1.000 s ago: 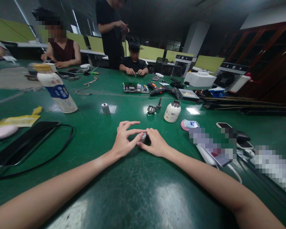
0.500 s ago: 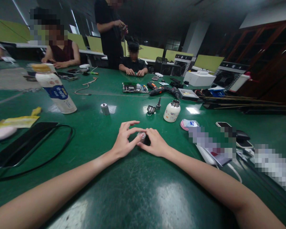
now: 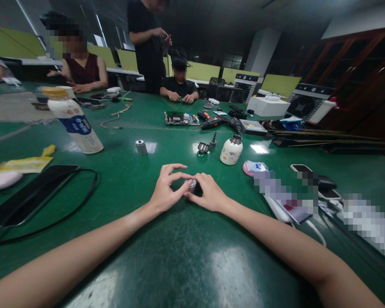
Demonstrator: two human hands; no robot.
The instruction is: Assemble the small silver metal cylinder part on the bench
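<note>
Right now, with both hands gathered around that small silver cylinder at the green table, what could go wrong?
The left hand and right hand crowd the small silver metallic cylinder, so it might tip or slip.
The upright grey cylinder beyond the left hand could topple if bumped.
The round cream bottle beyond the right hand is uncapped; knocked over, it could spill anything inside.

The tabletop (image 3: pixel 167 252) looks glossy; the held cylinder (image 3: pixel 193 186), metallic.

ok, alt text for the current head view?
Left hand and right hand curl around a small silvery cylinder on a green table. Beyond: a gray cylinder, an uncapped cream bottle, a circuit board and co-workers.
</note>
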